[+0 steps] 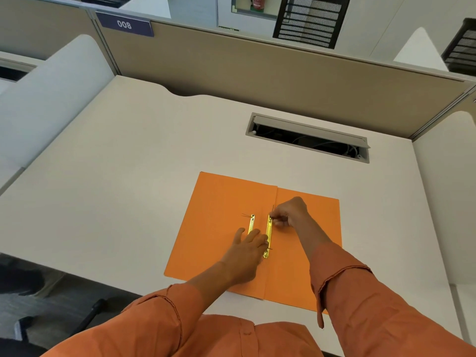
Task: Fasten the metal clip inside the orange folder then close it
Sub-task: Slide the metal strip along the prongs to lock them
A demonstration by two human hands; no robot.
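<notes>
An orange folder [221, 202] lies open and flat on the white desk. Near its centre fold sit two gold metal clip bars: one [269, 234] beside the fold, the other [251, 224] a little to its left, each with thin prongs sticking up. My right hand [291, 212] pinches a prong at the far end of the bar by the fold. My left hand [247, 249] lies fingers-down across the near part of both bars, its fingertips on the lower end of the bar by the fold.
A cable slot [307, 139] with a raised lid is cut into the desk beyond the folder. Beige partition walls [257, 68] enclose the desk at the back and right. The desk's front edge runs just below the folder, with a chair base [90, 315] on the floor at left.
</notes>
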